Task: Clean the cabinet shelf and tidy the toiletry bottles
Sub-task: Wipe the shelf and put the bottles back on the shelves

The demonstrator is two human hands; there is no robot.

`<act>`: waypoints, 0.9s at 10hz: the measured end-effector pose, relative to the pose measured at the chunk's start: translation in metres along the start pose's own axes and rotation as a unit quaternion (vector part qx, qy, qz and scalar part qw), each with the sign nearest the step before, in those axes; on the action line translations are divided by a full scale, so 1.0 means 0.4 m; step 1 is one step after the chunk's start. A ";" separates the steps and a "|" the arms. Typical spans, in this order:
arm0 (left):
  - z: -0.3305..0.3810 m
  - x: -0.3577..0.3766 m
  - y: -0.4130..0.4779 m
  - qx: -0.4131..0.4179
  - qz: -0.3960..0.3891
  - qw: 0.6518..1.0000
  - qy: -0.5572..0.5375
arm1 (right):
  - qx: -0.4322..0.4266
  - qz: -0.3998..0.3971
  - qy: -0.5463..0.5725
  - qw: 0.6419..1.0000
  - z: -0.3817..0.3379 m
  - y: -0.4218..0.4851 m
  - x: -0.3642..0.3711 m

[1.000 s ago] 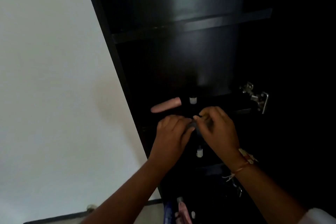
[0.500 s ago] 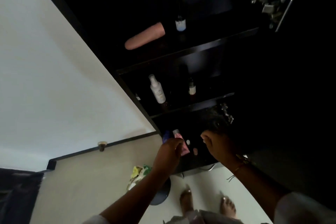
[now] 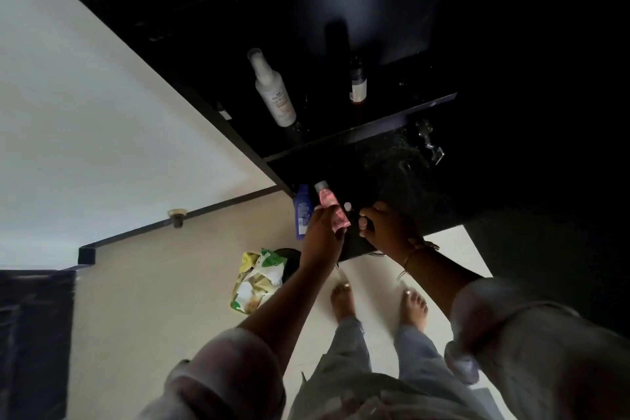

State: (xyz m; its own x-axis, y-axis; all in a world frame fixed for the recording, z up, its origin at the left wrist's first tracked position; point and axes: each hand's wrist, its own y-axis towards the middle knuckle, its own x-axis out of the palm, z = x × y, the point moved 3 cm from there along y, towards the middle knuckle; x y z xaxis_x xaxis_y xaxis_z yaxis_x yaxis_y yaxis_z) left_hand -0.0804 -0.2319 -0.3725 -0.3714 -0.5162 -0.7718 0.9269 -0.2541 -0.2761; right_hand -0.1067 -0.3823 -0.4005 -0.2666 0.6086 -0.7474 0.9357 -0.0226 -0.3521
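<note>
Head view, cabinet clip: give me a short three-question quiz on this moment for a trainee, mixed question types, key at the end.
1. True or false: the white spray bottle shares a shelf with the pink tube.
2. What is in the left hand's grip? A, a hairbrush; B, the pink tube; C, a comb.
3. Fill in: the green and white packet lies on the ____.
Key: 1 false, the white spray bottle is one shelf higher; 2 B; 3 floor.
</note>
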 end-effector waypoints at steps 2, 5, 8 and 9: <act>0.021 0.033 0.094 0.060 -0.029 0.997 0.039 | 0.013 0.004 -0.047 0.999 0.026 0.046 0.051; -0.021 0.094 0.171 0.063 -0.101 0.985 0.123 | 0.033 0.055 0.042 0.997 0.083 0.048 0.071; 0.078 -0.018 0.092 0.036 -0.029 0.999 -0.008 | 0.094 0.165 0.269 0.944 0.072 -0.023 -0.062; 0.164 -0.121 0.023 0.066 0.010 0.993 -0.100 | 0.064 0.221 0.291 0.929 0.011 -0.084 -0.181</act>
State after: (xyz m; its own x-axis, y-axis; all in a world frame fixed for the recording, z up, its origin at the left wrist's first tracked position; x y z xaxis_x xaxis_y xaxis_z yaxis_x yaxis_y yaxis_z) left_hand -0.0573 -0.2630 -0.3003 -0.3692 -0.6702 -0.6439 0.9236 -0.3415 -0.1742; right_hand -0.1197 -0.4290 -0.3371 0.3410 0.8423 -0.4174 0.8792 -0.4430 -0.1756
